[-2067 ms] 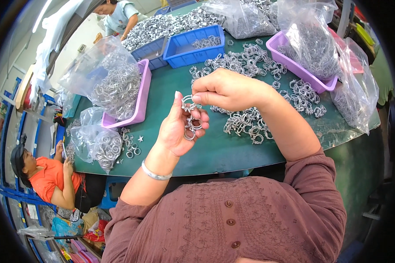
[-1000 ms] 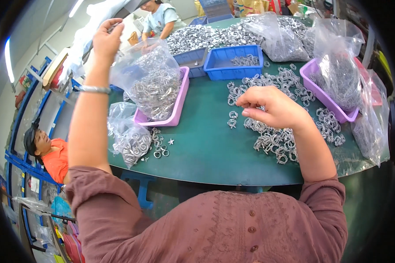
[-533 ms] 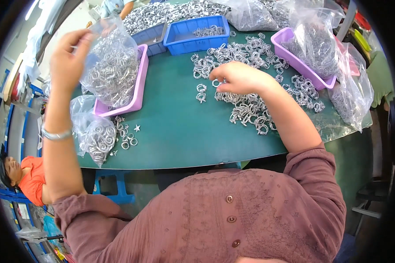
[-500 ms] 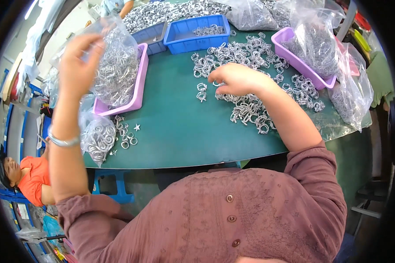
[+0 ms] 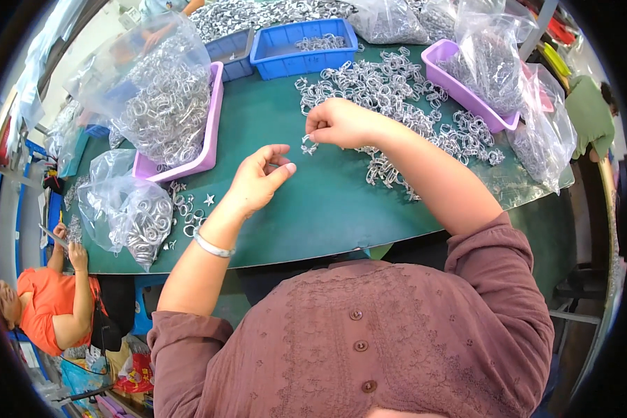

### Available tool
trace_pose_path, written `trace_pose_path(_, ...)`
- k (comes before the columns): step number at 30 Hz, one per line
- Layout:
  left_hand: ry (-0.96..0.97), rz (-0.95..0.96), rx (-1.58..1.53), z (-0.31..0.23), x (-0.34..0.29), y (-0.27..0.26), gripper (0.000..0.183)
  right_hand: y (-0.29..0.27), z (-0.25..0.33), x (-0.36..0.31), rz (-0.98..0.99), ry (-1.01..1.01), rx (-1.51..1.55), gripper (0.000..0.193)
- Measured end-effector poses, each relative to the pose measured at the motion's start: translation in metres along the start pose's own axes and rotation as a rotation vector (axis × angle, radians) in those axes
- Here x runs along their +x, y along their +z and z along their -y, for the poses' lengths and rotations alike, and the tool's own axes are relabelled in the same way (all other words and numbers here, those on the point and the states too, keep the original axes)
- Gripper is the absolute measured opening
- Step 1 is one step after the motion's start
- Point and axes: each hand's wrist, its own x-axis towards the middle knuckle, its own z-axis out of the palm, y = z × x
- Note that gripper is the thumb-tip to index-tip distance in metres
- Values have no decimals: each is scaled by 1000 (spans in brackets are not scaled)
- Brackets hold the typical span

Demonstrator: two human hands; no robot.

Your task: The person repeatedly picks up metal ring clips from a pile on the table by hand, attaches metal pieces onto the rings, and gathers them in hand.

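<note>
My right hand (image 5: 341,125) is closed in a pinch at the left edge of a loose pile of silver metal rings (image 5: 390,87). A small metal ring (image 5: 308,145) shows at its fingertips; the fingers partly hide what they hold. Over the green tabletop, my left hand (image 5: 258,181) hovers with thumb and fingers apart and nothing between them. To its left, a clear plastic bag full of metal rings (image 5: 167,115) rests in a pink basket (image 5: 214,115). Nearer me lies a smaller bag of rings (image 5: 148,223), with loose rings and a star-shaped piece (image 5: 209,199) beside it.
Blue bins (image 5: 303,63) stand at the back before a long heap of metal pieces (image 5: 272,12). A second pink basket (image 5: 498,124) with a bagged load is at the right, another bag (image 5: 550,150) beside it. A person in orange (image 5: 52,306) sits at the left.
My left hand has come down and right, from above the left bag to over the middle of the table. My right hand has closed its fingers and shifted slightly left.
</note>
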Motion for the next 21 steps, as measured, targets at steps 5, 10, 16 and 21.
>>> trace_pose_path(5, 130, -34, -490, -13, -5, 20, 44, -2, 17, -26, -102, 149, 627, 14)
trace_pose_path(10, 193, 14, -589, -27, -4, 34, 33, 1, 29, -51, -216, 189, 814, 15)
trace_pose_path(16, 180, 74, -653, -38, -4, 41, 27, -2, 27, -73, -239, 189, 971, 15)
trace_pose_path(21, 166, 106, -681, -39, -3, 44, 26, 1, 25, -82, -244, 197, 1012, 14)
